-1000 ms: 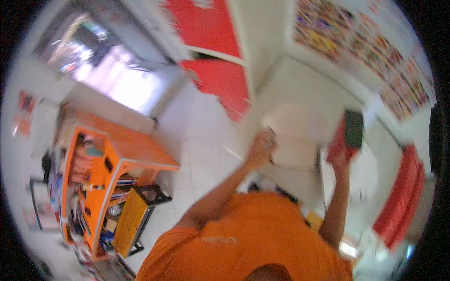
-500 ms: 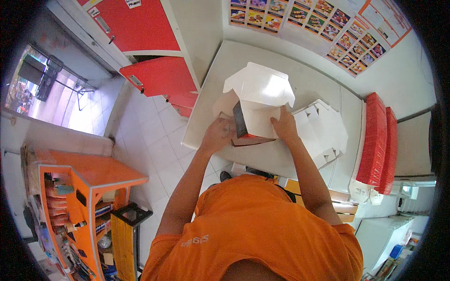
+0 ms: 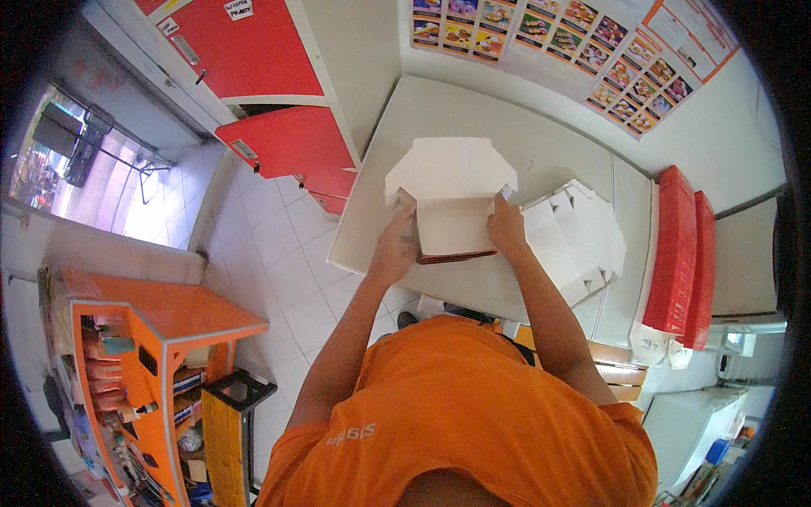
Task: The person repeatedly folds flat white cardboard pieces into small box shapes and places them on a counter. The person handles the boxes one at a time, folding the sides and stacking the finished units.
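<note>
A partly folded cardboard food box (image 3: 454, 226), white inside with a dark reddish outer edge at its front, rests on the pale table. Its wide lid flap (image 3: 452, 165) leans away toward the far side. My left hand (image 3: 395, 245) grips the left side wall, with the fingertips near the back corner. On the right side, my right hand (image 3: 507, 226) is closed on the opposite wall near the lid's fold. Some fingers of both hands are hidden by the cardboard. Just right of the box lies a pile of flat white box blanks (image 3: 576, 237).
The pale table (image 3: 524, 114) reaches back to a wall with food picture posters (image 3: 574, 42). Stacked red cartons (image 3: 673, 253) stand at its right end. Red lockers (image 3: 287, 135) are at the far left. An orange shelf unit (image 3: 160, 308) stands at the lower left.
The box has turned to face me squarely, and its lid flap has come lower. My left hand has moved slightly forward along the left wall; the right stays at the right side.
</note>
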### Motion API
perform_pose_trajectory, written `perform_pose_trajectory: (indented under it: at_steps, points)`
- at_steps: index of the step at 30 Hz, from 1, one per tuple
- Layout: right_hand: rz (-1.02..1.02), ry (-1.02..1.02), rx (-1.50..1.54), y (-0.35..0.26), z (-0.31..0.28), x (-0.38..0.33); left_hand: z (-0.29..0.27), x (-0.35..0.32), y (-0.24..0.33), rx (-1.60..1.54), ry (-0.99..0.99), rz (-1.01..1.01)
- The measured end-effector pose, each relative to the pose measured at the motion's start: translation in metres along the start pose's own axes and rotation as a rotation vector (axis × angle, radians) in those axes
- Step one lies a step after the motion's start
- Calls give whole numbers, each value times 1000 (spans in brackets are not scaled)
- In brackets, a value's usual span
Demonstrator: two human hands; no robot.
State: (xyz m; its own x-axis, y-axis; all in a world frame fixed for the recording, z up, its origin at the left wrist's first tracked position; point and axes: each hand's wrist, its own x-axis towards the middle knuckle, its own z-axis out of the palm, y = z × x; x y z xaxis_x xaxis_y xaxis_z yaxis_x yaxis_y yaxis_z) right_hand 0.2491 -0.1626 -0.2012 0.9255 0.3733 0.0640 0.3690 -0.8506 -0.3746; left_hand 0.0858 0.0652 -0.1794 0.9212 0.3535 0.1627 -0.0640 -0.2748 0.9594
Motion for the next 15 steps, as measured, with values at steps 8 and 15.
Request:
perform_pose_trajectory:
  at_steps: [8,15]
  points:
    - [75,-90,-107,-27,-9,0,3,-21,-65,110,-81,141]
    - [59,-110,79,15,33,-3,13,-28,-68,266,-114,161]
